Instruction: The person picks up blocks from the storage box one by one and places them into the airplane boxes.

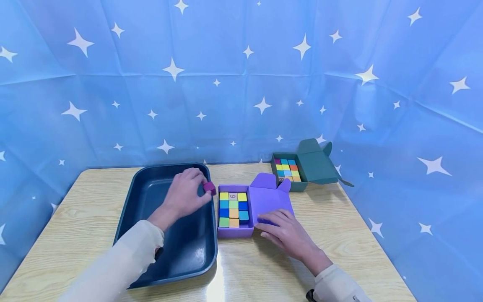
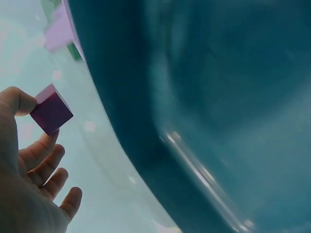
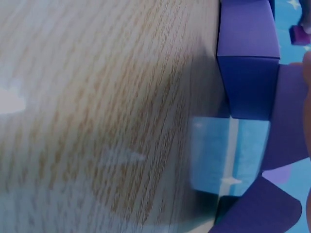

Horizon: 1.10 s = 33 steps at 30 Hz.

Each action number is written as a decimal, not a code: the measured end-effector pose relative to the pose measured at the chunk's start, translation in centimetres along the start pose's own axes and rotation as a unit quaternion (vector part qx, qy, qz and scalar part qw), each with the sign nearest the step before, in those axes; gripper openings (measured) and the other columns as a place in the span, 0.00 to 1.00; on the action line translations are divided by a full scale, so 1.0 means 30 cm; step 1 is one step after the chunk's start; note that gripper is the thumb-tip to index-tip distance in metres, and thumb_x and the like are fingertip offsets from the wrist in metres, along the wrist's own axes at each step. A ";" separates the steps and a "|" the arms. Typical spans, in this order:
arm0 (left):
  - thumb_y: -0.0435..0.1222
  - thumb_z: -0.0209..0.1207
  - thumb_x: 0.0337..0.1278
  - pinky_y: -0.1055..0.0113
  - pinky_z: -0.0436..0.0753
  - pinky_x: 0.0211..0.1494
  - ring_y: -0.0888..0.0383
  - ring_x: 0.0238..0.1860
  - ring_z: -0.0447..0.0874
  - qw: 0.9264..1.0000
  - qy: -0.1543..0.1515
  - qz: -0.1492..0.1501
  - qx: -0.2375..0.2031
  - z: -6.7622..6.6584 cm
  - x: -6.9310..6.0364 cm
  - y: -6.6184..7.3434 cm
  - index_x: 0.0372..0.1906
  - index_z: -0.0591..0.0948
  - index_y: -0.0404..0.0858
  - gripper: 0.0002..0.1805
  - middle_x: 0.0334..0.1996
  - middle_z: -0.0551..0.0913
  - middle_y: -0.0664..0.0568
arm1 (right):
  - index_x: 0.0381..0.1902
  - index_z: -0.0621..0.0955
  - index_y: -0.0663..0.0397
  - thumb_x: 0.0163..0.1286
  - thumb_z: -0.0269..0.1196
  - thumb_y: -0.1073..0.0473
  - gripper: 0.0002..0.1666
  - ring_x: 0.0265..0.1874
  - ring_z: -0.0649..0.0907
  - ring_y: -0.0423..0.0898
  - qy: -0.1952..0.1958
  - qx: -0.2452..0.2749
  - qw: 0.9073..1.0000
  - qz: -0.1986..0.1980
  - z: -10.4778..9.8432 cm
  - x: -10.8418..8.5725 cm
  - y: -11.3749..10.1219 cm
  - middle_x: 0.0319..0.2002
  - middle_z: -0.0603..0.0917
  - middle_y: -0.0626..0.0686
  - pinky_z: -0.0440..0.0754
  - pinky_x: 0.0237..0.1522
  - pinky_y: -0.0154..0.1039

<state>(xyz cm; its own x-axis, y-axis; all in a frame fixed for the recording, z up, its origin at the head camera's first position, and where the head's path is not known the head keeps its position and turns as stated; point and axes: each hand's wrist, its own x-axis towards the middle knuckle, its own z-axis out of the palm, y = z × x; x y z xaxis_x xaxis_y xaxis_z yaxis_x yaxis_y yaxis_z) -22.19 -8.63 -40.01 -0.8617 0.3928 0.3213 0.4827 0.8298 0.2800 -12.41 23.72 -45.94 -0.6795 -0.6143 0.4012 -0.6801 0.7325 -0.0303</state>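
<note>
Between thumb and fingertips my left hand pinches a magenta cube, held over the right rim of the dark blue tray. The left wrist view shows the same cube at the thumb and index fingertips, the other fingers loosely bent. Just right of the tray stands an open purple box with rows of coloured cubes, one marked with a number. My right hand rests at the near edge of its folded-back lid. In the right wrist view only a sliver of that hand shows beside the purple cardboard.
A dark green box with coloured cubes stands at the back right, its lid folded open to the right. The wooden table reaches a blue star-patterned curtain behind and at the sides.
</note>
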 end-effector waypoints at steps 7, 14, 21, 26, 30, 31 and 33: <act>0.50 0.61 0.55 0.50 0.68 0.71 0.55 0.63 0.70 0.993 -0.084 0.087 -0.011 0.023 0.002 0.160 0.42 0.84 0.46 0.15 0.54 0.79 0.55 | 0.55 0.83 0.35 0.66 0.66 0.49 0.19 0.56 0.80 0.41 -0.006 0.001 1.000 0.005 -0.004 0.000 0.000 0.56 0.83 0.42 0.77 0.60 0.48; 0.51 0.60 0.57 0.50 0.66 0.73 0.54 0.67 0.68 0.980 -0.152 0.127 0.002 0.078 0.005 0.246 0.43 0.85 0.47 0.15 0.56 0.80 0.55 | 0.55 0.83 0.34 0.71 0.59 0.45 0.17 0.55 0.81 0.41 0.002 -0.001 1.000 -0.007 -0.005 -0.003 0.008 0.55 0.84 0.42 0.77 0.59 0.47; 0.51 0.62 0.58 0.49 0.68 0.72 0.53 0.69 0.67 0.971 -0.186 0.148 0.021 0.119 -0.002 0.283 0.42 0.87 0.48 0.14 0.56 0.80 0.55 | 0.55 0.83 0.33 0.71 0.59 0.45 0.17 0.55 0.81 0.41 0.009 0.000 1.000 -0.018 -0.006 -0.001 0.011 0.55 0.84 0.42 0.77 0.59 0.47; 0.51 0.62 0.58 0.49 0.70 0.70 0.55 0.67 0.67 0.969 -0.196 0.146 0.034 0.137 -0.002 0.288 0.42 0.87 0.49 0.13 0.55 0.80 0.57 | 0.55 0.83 0.34 0.70 0.61 0.47 0.17 0.54 0.81 0.41 0.010 0.003 1.000 -0.019 -0.005 0.001 0.014 0.55 0.84 0.43 0.77 0.59 0.46; 0.50 0.63 0.59 0.49 0.69 0.70 0.55 0.67 0.67 0.970 -0.199 0.139 0.033 0.146 0.001 0.289 0.43 0.87 0.49 0.13 0.55 0.80 0.57 | 0.54 0.83 0.34 0.68 0.63 0.48 0.17 0.54 0.81 0.41 0.006 0.003 1.000 -0.016 -0.002 0.001 0.015 0.55 0.84 0.43 0.77 0.59 0.46; 0.50 0.63 0.59 0.49 0.68 0.71 0.54 0.67 0.66 0.970 -0.200 0.135 0.031 0.148 0.002 0.289 0.44 0.87 0.49 0.13 0.55 0.80 0.57 | 0.54 0.83 0.34 0.68 0.62 0.48 0.17 0.54 0.81 0.41 0.005 0.002 1.000 -0.015 -0.002 0.000 0.015 0.55 0.84 0.43 0.77 0.59 0.46; 0.49 0.64 0.58 0.48 0.67 0.72 0.53 0.68 0.66 0.971 -0.201 0.128 0.026 0.150 0.005 0.290 0.44 0.87 0.49 0.13 0.56 0.81 0.56 | 0.55 0.83 0.33 0.70 0.61 0.46 0.17 0.54 0.81 0.41 0.004 0.003 1.000 -0.014 -0.002 0.000 0.016 0.55 0.84 0.42 0.77 0.59 0.46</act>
<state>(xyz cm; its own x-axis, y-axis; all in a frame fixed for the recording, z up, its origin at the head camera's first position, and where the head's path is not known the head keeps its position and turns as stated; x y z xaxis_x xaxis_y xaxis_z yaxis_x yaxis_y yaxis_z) -18.83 0.45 -41.60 -0.7104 0.7038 -0.0077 0.6901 0.6986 0.1890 -12.70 24.09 -45.91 -0.6579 -0.6328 0.4083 -0.7009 0.7129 -0.0246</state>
